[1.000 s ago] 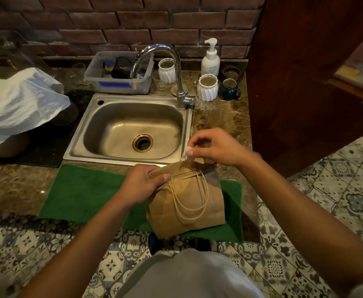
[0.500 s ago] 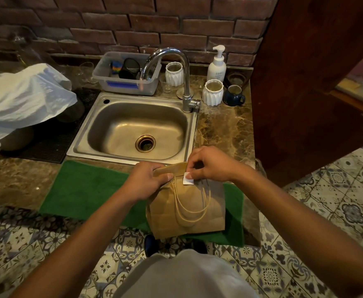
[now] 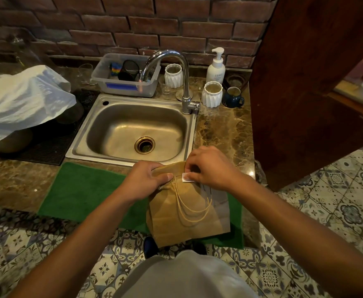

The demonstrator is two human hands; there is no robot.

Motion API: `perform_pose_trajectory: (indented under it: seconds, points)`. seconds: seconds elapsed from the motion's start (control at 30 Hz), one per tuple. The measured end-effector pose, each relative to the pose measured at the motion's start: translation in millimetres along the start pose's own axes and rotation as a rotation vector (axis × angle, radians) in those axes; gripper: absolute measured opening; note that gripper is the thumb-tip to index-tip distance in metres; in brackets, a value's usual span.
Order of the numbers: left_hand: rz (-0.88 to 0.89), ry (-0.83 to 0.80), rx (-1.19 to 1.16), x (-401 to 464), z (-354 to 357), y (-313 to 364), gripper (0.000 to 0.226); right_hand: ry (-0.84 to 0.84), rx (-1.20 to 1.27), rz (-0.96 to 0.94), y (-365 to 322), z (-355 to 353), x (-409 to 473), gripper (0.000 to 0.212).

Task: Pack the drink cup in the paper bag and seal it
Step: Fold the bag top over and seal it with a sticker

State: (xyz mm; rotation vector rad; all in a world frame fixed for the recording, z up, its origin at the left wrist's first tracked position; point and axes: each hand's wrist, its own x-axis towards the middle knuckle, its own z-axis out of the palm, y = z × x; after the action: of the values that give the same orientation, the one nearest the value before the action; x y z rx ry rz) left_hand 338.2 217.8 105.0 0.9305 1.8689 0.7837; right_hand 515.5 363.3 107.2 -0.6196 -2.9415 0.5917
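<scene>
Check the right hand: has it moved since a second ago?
Yes. The right hand came down and toward the person, from above the sink's near rim onto the bag's folded top, where it presses a white sticker.

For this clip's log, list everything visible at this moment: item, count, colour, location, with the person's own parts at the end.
paper bag: 1, brown, on the green mat, top folded over
sticker: 1, white, at the bag's fold
green mat: 1, counter edge before the sink
sink: 1, steel, with faucet
plastic tub: 1, clear, behind the sink
ribbed cups: 2, white, by the faucet
mug: 1, dark blue, right of the cups
pump bottle: 1, white, at the brick wall
plastic bag: 1, white, counter left
left hand: grips the folded top
right hand: pinches the sticker at the fold
</scene>
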Motion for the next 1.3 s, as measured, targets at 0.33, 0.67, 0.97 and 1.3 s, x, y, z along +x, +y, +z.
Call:
perform_pose_trajectory:
  seconds: [0.33, 0.67, 0.97, 1.3]
  points:
    - [0.032, 0.024, -0.029, 1, -4, 8, 0.009, 0.109, 0.013, -0.005, -2, 1, -10, 0.020]
    - [0.035, 0.021, -0.037, 5, -8, 17, 0.006, 0.142, 0.057, 0.046, 1, -3, -6, 0.074]
    - [0.169, -0.008, 0.285, 5, 2, 33, 0.013, -0.429, 0.188, 0.132, 25, -33, 18, 0.036]
    - [0.197, -0.020, 0.228, 8, -5, 37, 0.013, -0.450, 0.434, 0.079, 28, -47, 24, 0.022]
